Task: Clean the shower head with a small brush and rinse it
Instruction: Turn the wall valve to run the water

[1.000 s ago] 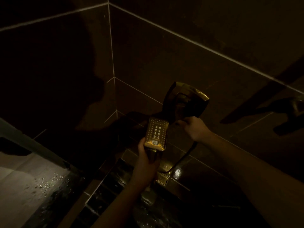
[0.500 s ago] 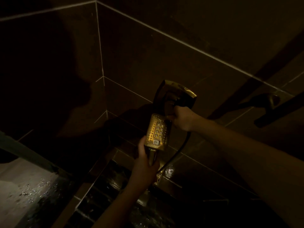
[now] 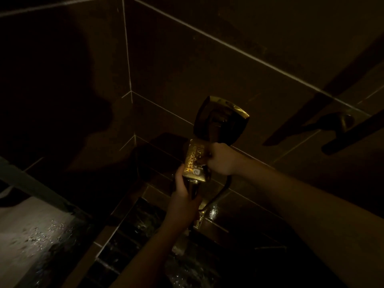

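The scene is very dark. Nearest is the wet floor (image 3: 41, 235) at the lower left. Above it, the left hand (image 3: 185, 196) is closed around the handle of the shower head (image 3: 194, 163), which stands upright with its nozzle face partly lit. The right hand (image 3: 223, 160) is clenched against the right side of the head; what it holds I cannot tell. A hose (image 3: 220, 193) hangs under this hand. Behind the hands, a holder (image 3: 221, 119) sits on the tiled wall (image 3: 207, 69).
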### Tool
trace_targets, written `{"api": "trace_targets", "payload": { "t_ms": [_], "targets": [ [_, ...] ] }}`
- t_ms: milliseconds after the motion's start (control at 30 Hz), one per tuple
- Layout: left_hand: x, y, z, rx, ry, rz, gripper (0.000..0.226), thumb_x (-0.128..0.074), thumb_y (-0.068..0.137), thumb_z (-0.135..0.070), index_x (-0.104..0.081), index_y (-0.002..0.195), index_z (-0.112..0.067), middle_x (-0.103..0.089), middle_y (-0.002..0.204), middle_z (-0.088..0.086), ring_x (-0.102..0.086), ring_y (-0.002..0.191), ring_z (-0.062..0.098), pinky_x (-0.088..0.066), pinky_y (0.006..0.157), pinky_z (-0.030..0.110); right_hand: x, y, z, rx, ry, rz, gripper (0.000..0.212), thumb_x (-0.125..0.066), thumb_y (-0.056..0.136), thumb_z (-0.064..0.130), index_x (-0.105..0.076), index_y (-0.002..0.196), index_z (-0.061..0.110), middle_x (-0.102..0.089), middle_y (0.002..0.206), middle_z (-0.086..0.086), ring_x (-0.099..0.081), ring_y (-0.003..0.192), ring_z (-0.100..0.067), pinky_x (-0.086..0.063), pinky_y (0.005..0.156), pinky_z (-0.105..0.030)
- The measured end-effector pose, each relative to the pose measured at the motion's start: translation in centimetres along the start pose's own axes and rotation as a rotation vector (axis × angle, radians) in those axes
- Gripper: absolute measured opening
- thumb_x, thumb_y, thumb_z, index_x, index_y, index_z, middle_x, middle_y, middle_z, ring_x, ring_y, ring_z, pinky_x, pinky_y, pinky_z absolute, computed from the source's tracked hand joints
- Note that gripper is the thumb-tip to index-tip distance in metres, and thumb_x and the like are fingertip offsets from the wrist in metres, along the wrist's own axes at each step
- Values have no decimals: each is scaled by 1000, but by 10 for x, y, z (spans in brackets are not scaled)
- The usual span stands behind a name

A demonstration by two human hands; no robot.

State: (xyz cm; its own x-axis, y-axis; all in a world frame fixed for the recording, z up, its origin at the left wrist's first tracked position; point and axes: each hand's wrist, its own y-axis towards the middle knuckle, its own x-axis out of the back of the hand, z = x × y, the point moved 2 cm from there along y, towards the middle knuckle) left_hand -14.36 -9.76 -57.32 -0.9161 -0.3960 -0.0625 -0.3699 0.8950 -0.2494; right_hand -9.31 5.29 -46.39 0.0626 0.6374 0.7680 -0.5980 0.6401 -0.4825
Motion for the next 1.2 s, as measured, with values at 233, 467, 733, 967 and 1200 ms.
{"api": "trace_targets", "payload": {
  "t_ms": [233,467,733,967,1200],
  "targets": [
    [-3,4,0,-11,-48,24,96,-66,86,-7,-12,152,-52,-68,127,0,-74,96,19,-62,79,44,-22,-15,-6,11,3,-49,21,-61,92,26,-61,108,11,-67,99,-5,-65,87,-18,-54,69,-31],
    [-10,4,-4,4,10,12,97,-63,93,-1,-5,153,-49,-65,130,7,-71,88,20,-56,73,35,-27,-38,-25,12,121,-158,26,-60,93,25,-58,118,17,-66,116,-4,-62,106,-18,-44,79,-25],
    [-6,-8,-7,18,21,17,99,-68,91,-3,-7,155,-47,-59,125,-16,-63,106,0,-54,91,38,-11,-51,-29,11,20,-130,21,-57,94,21,-56,115,19,-62,97,0,-58,80,-12,-40,59,-21],
    [-1,-23,-10,-38,0,73,97,-65,91,3,-11,154,-48,-50,129,-29,-64,100,-16,-53,82,27,22,-40,-26,-32,-44,-181,10,-54,96,25,-52,104,18,-58,92,0,-55,67,-8,-37,51,-20],
    [1,-31,-11,-63,71,41,94,-66,95,-6,-9,155,-51,-52,141,-16,-67,100,-9,-57,70,19,39,-31,-16,-30,-10,-200,23,-54,96,22,-52,117,14,-55,100,0,-56,77,-9,-41,57,-20]
  ]
}}
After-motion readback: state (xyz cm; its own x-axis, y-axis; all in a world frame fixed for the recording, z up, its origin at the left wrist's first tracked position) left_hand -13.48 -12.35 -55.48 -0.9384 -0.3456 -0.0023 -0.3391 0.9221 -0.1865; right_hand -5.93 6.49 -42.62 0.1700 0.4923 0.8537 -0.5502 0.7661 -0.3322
